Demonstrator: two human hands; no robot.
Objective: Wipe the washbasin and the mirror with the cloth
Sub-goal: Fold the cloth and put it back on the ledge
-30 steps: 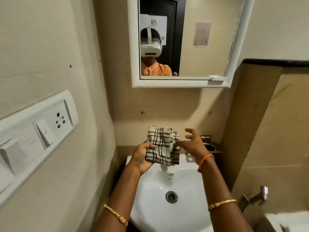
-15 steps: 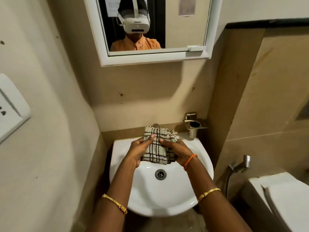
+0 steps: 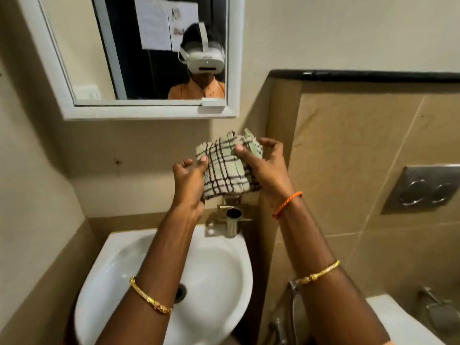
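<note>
Risen, two hands [image 3: 224,175] seemingly gripping one cloth [image 3: 227,168]

— Where's the cream cotton cloth with dark brown checks [image 3: 227,170]?
— Bunched and folded, held up in the air below the white-framed wall mirror [image 3: 159,48].
— And the white oval ceramic washbasin [image 3: 219,277]?
— Fixed to the wall lower down, its bowl bare, dark drain partly hidden.

Both hands [image 3: 263,170] have lifted the cloth [image 3: 227,168] from, seemingly, the washbasin [image 3: 219,277].
</note>
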